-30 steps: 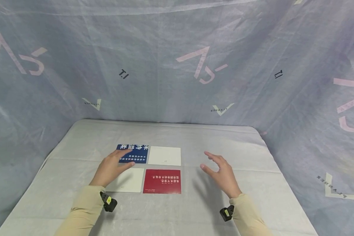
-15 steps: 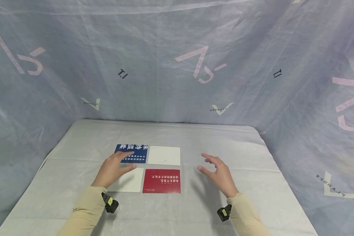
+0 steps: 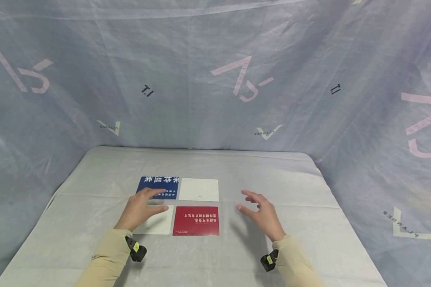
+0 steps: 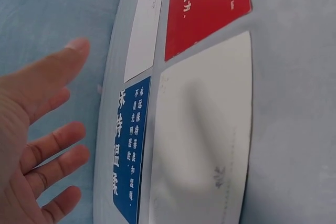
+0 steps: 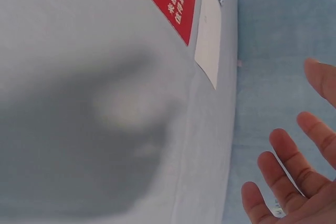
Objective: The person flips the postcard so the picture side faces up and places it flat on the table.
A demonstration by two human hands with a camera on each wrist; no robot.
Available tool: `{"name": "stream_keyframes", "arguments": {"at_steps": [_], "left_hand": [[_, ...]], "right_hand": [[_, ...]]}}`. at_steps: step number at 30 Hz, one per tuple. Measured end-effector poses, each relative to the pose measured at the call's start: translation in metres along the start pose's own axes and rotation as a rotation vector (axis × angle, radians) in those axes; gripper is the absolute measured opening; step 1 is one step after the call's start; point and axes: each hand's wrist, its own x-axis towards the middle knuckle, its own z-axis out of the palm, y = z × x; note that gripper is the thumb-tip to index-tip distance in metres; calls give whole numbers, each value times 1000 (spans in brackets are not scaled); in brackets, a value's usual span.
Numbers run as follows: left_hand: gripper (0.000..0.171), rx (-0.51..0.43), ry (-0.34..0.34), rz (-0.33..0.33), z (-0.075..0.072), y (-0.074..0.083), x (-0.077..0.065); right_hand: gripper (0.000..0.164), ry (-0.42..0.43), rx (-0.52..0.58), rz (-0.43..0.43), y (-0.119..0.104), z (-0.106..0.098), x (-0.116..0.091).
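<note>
Two rows of cards lie flat on the cloth: a blue card with white characters (image 3: 161, 184) and a white card (image 3: 199, 189) at the back, another white card (image 3: 158, 224) and a red card (image 3: 196, 221) in front. Above the left pair hovers my left hand (image 3: 138, 208), fingers relaxed and thumb apart, hiding part of the blue card and the nearer white one. It holds nothing; the left wrist view shows a gap between it and the cards. To the right of the cards my right hand (image 3: 263, 215) hangs over bare cloth with loosely bent fingers and nothing in them.
A pale grey cloth (image 3: 215, 263) covers the table. Behind and at both sides hangs a grey-blue printed curtain (image 3: 190, 79). Each wrist wears a small black camera, such as the left one (image 3: 136, 249).
Both hands have drifted slightly nearer to me, the left one a little rightward and the right one a little leftward. The cards lie as before; the whole view has shifted slightly.
</note>
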Motion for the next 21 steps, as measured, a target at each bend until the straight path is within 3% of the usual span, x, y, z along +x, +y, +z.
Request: {"name": "stream_keyframes", "arguments": {"at_steps": [21], "left_hand": [[65, 59, -20, -13, 18, -1, 0]], "right_hand": [[53, -26, 69, 39, 6, 25, 0]]}}
